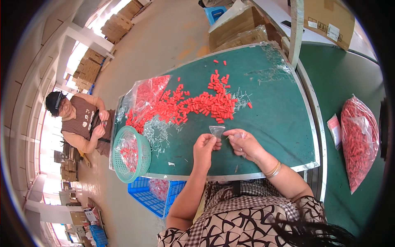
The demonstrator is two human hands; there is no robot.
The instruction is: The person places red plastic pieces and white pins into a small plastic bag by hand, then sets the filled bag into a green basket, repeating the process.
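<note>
My left hand (205,151) pinches a small clear plastic bag (217,131), its mouth pointing up and away from me. Just right of it, my right hand (243,145) is closed, index finger reaching toward the bag; a clear glint shows at its fingers, too small to name. Beyond both hands, a heap of short red plastic plugs (205,103) spreads over the green tabletop (279,136). Thin silver screws (154,131) lie in a loose pile at the left, and more screws (242,99) lie at the heap's right end.
A green basket (147,154) holding filled bags sits at the table's left edge, above a blue crate (144,197). A large clear bag of red plugs (357,144) rests on the right-hand surface. Another person (84,119) works at the left. Cardboard boxes (238,31) stand beyond the table.
</note>
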